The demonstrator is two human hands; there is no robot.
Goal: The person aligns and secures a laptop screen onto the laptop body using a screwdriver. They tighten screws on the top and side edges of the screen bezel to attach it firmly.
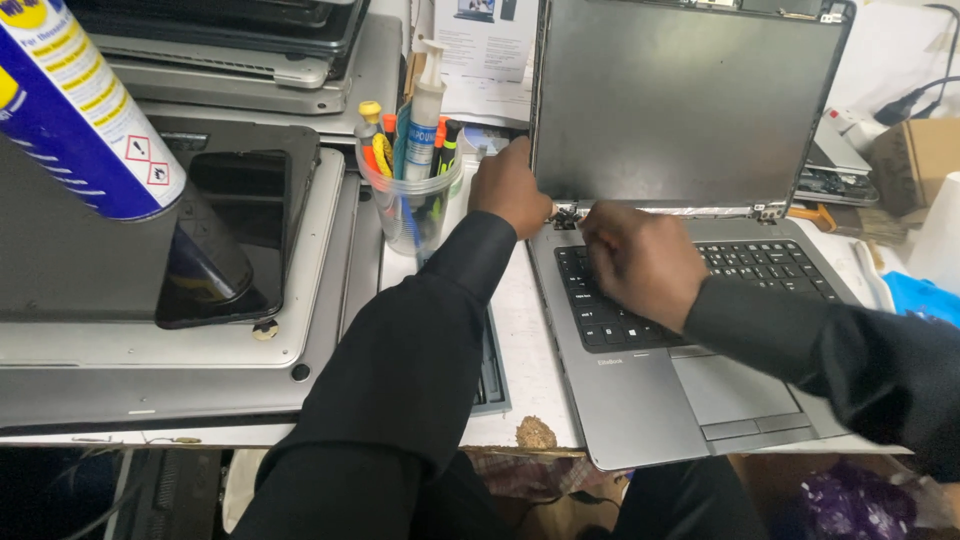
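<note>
The laptop (pixel 640 400) sits open on the white surface (pixel 530 350), right of centre, with its dark screen panel (pixel 690 100) raised upright and the grey base facing the person. The bezel is off the panel, leaving a bare metal strip along its lower edge.

The left hand (pixel 508 185) rests at the lower left corner of the screen panel, just beside the left hinge (pixel 563 214). The fingers curl against the panel edge. The grip appears closed on the corner, though the fingertips are hidden behind the hand.

The right hand (pixel 640 260) lies over the upper left part of the keyboard (pixel 770 270), with the fingers reaching to the left hinge. The fingers are bunched together at the hinge; whether they pinch a small part or tool cannot be told. Both arms wear black sleeves.

To the left of the left hand stands a clear plastic cup (pixel 412 215) filled with screwdrivers, markers and a white pump bottle (pixel 425 100). Further left, a stack of closed grey laptops (pixel 200 340) carries a dark tablet (pixel 240 230). A blue and yellow spray can (pixel 75 100) fills the upper left corner, close to the camera.

At the right edge sit a cardboard box (pixel 925 155) and a blue cloth (pixel 925 295). A second hinge (pixel 770 210) is seen at the panel's lower right corner.
</note>
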